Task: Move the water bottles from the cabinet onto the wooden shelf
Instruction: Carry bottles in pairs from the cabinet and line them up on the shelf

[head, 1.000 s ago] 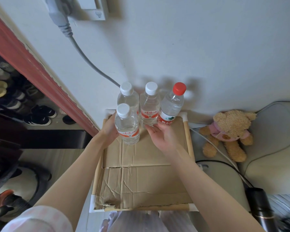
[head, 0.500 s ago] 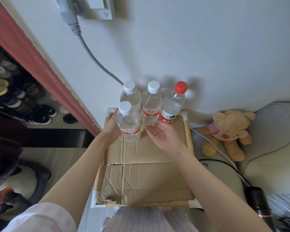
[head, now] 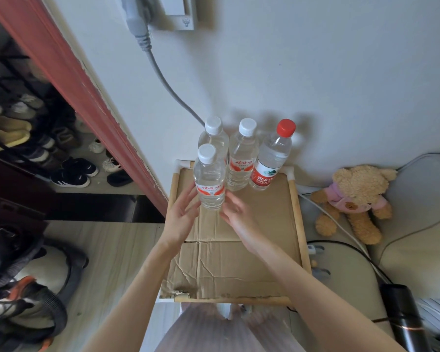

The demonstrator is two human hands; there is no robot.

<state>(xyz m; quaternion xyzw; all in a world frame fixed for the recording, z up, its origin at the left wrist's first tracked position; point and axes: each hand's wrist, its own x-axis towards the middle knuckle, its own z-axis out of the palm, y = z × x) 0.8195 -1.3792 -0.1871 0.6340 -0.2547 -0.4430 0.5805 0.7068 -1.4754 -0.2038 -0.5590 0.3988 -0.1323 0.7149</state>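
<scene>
Front bottle [head: 210,181] stood upright on wooden shelf [head: 296,214]; left hand [head: 182,219] and right hand [head: 239,219] flanked it, fingers apart, empty; best withdrawn straight back, avoiding knocks.

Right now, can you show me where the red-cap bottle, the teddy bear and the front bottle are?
red-cap bottle [head: 264,175]: head view, on its red label.
teddy bear [head: 360,182]: head view, on its head.
front bottle [head: 209,189]: head view, on its label.

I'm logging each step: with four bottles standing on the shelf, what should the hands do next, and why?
Probably draw both hands back and away. The front bottle stands upright on the cardboard, and the left hand and right hand are open beside it, holding nothing, so it looks placed.
</scene>
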